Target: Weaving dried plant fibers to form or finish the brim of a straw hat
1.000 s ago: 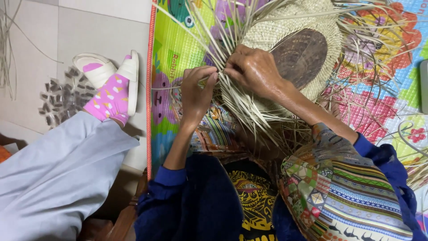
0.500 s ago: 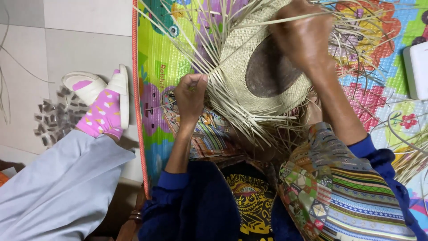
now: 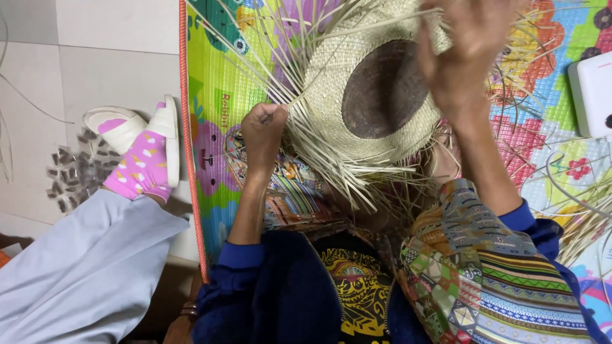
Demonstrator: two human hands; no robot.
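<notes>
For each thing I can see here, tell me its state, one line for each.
Woven straw piece: unfinished, loose strands sticking out all around.
Dark round form: lying at the centre of the weave.
Left hand: closed in a fist on strands at the weave's edge.
Right hand: raised over the weave, fingers loosely bent; grip unclear.
White slipper: worn on a foot in a pink sock.

You have just one item of this kind before you: a white box (image 3: 594, 95), cut off by the right edge of view, lying on the colourful mat (image 3: 217, 95) well to the right of the straw hat (image 3: 357, 102). It is rectangular with rounded corners, plain white, with a small dark mark near its right side.
</notes>
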